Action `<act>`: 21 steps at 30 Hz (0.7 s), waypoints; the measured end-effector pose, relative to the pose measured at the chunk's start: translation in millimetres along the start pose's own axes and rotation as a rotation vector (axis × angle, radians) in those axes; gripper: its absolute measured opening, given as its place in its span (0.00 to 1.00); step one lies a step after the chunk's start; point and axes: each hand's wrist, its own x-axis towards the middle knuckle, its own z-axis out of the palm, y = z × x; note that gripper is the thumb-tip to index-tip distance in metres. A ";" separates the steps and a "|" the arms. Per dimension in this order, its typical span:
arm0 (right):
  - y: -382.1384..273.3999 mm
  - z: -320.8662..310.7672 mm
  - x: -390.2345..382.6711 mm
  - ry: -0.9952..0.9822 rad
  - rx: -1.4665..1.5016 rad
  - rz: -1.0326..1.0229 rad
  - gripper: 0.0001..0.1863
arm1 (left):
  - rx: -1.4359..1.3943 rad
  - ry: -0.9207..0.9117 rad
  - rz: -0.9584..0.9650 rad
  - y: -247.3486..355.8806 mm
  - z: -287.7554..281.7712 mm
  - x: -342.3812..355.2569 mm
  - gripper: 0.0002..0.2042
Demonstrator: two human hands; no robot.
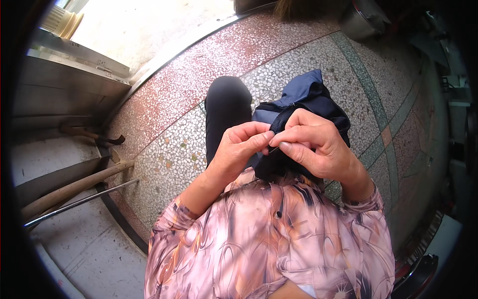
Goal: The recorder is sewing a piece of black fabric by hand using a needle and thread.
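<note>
A bundle of dark navy cloth (304,90), perhaps a garment, lies across my lap over the right leg. My left hand (241,147) pinches a narrow dark edge of it between thumb and forefinger. Close against those fingertips, my right hand (318,142) is closed too, thumb and forefinger pressed together at the same edge. A thin sliver shows by its fingertips, too small to name. Other fingers of the right hand curl over the cloth, which partly hides behind both hands.
My left knee (228,97) in black trousers juts forward over the speckled terrazzo floor (169,159). At left, a wooden pole (74,189) and a thin metal rod (84,202) stick out near a metal cabinet (55,94). A metal bucket (361,22) stands at the far right.
</note>
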 end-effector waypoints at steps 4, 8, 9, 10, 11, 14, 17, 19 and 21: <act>4.6 1.0 4.8 0.107 -0.148 0.040 0.06 | 0.046 -0.011 -0.002 0.6 3.9 -2.1 0.12; 8.1 0.3 6.6 0.073 -0.148 0.039 0.06 | 0.046 -0.023 0.002 -1.1 2.0 -2.9 0.12; 9.8 0.4 6.7 0.075 -0.152 0.032 0.06 | 0.055 -0.015 0.012 -0.5 3.7 -3.0 0.12; 11.3 0.4 7.0 0.076 -0.152 0.033 0.06 | 0.064 -0.006 0.021 -0.2 4.9 -3.1 0.12; 12.3 -0.1 7.8 0.067 -0.143 0.019 0.06 | 0.065 -0.009 0.019 0.2 5.1 -3.3 0.12; 10.2 -1.3 9.2 0.058 -0.152 0.030 0.05 | 0.138 -0.021 -0.003 1.8 5.9 -4.1 0.10; 10.1 -1.9 8.6 0.061 -0.143 0.053 0.04 | 0.161 -0.007 -0.009 3.1 6.3 -4.3 0.08; 9.8 -1.2 5.7 0.068 -0.118 0.052 0.03 | 0.112 0.001 -0.026 2.6 3.9 -4.2 0.08; 6.0 0.8 -0.8 0.315 0.294 0.175 0.03 | 0.062 0.009 -0.037 5.8 6.1 -4.9 0.07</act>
